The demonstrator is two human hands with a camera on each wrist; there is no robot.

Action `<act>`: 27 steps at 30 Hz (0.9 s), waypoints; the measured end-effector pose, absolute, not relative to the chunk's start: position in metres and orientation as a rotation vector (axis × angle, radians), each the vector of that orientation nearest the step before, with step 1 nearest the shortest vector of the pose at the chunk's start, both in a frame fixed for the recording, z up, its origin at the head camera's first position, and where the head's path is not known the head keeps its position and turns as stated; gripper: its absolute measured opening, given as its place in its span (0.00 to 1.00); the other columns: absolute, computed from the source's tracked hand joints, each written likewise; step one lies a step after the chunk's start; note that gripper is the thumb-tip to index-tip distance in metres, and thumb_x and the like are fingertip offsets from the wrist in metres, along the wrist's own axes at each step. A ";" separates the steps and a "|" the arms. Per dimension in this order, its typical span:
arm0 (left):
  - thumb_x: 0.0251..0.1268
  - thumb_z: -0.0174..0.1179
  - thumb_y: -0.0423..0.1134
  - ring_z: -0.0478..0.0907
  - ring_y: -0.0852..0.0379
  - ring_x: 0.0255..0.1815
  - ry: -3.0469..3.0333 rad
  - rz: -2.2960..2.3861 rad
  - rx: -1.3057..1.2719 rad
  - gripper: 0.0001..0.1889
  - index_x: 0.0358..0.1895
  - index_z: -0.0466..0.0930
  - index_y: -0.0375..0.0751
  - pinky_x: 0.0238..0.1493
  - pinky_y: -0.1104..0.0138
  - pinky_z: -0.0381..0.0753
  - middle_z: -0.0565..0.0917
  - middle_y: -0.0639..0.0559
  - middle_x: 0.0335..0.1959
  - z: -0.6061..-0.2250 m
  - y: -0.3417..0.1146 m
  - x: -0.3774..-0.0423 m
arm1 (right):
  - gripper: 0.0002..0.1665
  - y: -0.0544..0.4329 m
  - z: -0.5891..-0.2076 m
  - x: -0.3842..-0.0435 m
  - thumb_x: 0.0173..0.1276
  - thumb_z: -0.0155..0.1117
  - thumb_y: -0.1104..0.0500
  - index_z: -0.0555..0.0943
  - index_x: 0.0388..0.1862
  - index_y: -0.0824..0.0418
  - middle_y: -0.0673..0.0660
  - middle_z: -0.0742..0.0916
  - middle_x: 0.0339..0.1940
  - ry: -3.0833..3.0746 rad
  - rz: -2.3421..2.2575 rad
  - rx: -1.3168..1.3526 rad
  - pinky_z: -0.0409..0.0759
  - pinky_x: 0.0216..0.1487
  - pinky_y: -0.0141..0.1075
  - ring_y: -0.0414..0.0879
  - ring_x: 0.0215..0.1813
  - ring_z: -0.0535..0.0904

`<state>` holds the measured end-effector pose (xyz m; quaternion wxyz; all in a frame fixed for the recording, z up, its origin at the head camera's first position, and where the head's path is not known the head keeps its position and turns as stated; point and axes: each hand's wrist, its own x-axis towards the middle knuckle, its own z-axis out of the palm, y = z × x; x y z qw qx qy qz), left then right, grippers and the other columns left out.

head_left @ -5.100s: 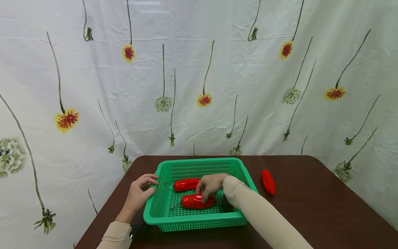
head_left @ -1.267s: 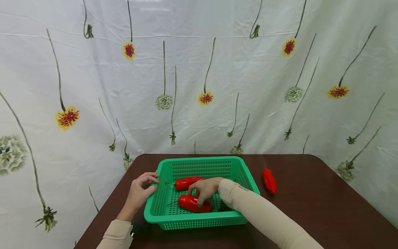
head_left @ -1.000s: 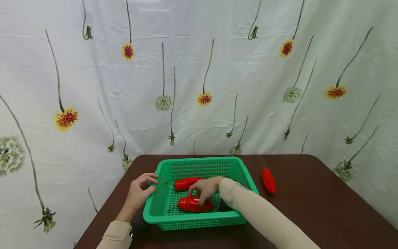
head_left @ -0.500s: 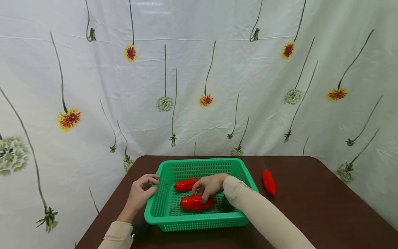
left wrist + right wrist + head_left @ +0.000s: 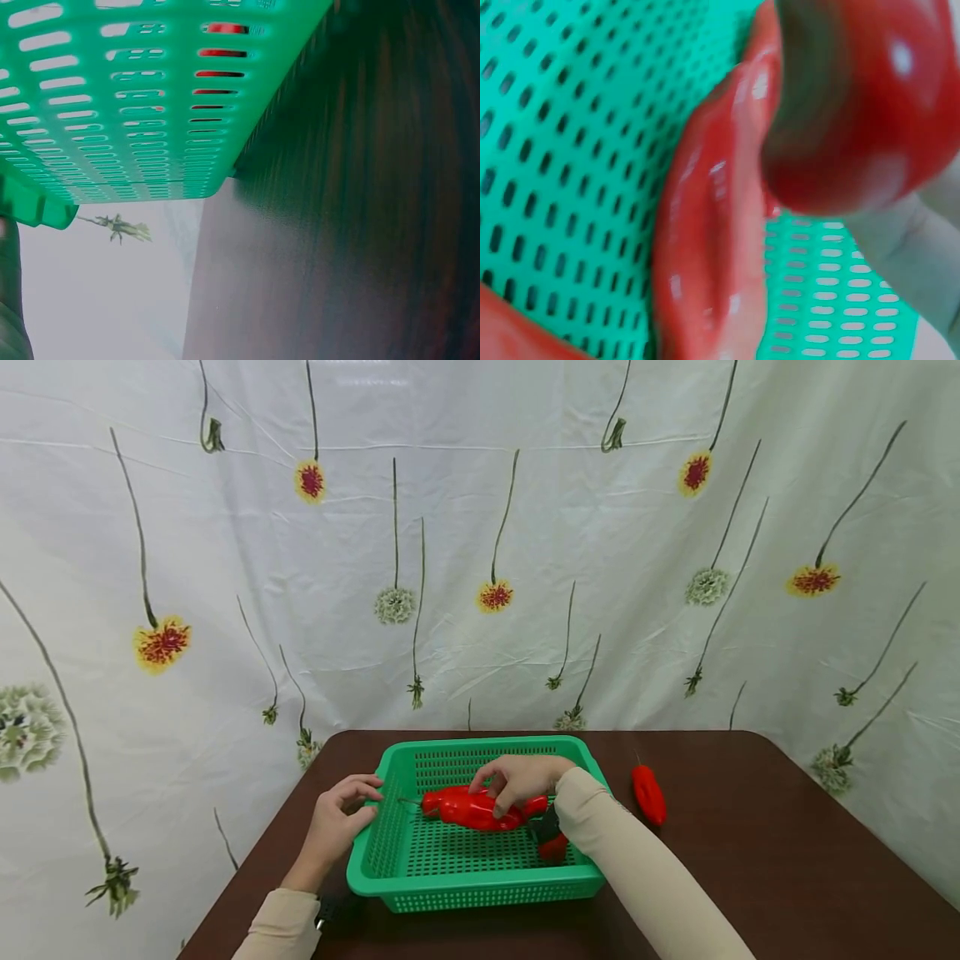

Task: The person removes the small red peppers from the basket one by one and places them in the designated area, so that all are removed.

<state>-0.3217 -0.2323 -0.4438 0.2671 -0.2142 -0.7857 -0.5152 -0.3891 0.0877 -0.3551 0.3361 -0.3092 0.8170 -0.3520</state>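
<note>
My right hand [image 5: 521, 781] pinches a glossy red chili pepper [image 5: 468, 812] between thumb and fingers, over the green basket [image 5: 491, 888]. It overlaps a second red pepper [image 5: 536, 807] lying on the basket floor, whose middle is hidden. In the right wrist view the held pepper [image 5: 885, 97] is close and blurred, with that lying pepper [image 5: 705, 232] beyond it. Another red pepper [image 5: 553, 849] shows at the basket's front right, partly covered by the dark wrist camera [image 5: 546, 823]. My left hand [image 5: 337, 818] rests at the left rim, fingers loosely bent, fingertips and thumb against the edge.
On the dark brown table [image 5: 720, 852], right of the basket, lies one more red pepper [image 5: 648, 794]. A white flower-printed curtain [image 5: 480, 668] hangs behind the table. In the left wrist view, the basket's slotted wall [image 5: 180, 112] stands beside the tabletop [image 5: 337, 247].
My right hand has lifted the front pepper off the basket floor and carried it back over the rear one. The front right pepper has come into sight. The left hand has stayed put.
</note>
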 end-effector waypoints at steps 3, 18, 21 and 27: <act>0.58 0.56 0.17 0.75 0.77 0.54 -2.121 -1.394 -0.578 0.13 0.34 0.85 0.36 0.47 0.72 0.79 0.83 0.37 0.50 -0.444 -0.232 -0.322 | 0.25 0.091 -0.348 -0.386 0.65 0.65 0.69 0.79 0.61 0.56 0.56 0.89 0.44 2.120 -1.012 -0.825 0.82 0.37 0.37 0.46 0.40 0.83; 0.57 0.56 0.16 0.75 0.77 0.54 -2.123 -1.399 -0.585 0.12 0.34 0.84 0.35 0.46 0.72 0.79 0.82 0.36 0.51 -0.442 -0.232 -0.322 | 0.25 0.118 -0.330 -0.381 0.64 0.64 0.69 0.79 0.61 0.63 0.54 0.88 0.34 2.105 -1.225 -0.776 0.78 0.34 0.36 0.42 0.28 0.78; 0.57 0.56 0.16 0.75 0.77 0.54 -2.128 -1.392 -0.585 0.12 0.34 0.84 0.35 0.46 0.72 0.79 0.82 0.36 0.51 -0.443 -0.232 -0.322 | 0.25 0.125 -0.327 -0.379 0.65 0.64 0.68 0.78 0.63 0.64 0.53 0.87 0.35 2.110 -1.272 -0.729 0.79 0.35 0.36 0.42 0.30 0.77; 0.58 0.56 0.17 0.75 0.77 0.54 -2.130 -1.402 -0.575 0.12 0.35 0.85 0.36 0.48 0.73 0.79 0.82 0.36 0.51 -0.444 -0.232 -0.322 | 0.26 0.146 -0.320 -0.374 0.68 0.62 0.66 0.75 0.66 0.66 0.53 0.89 0.38 2.153 -1.421 -0.655 0.84 0.44 0.41 0.44 0.40 0.84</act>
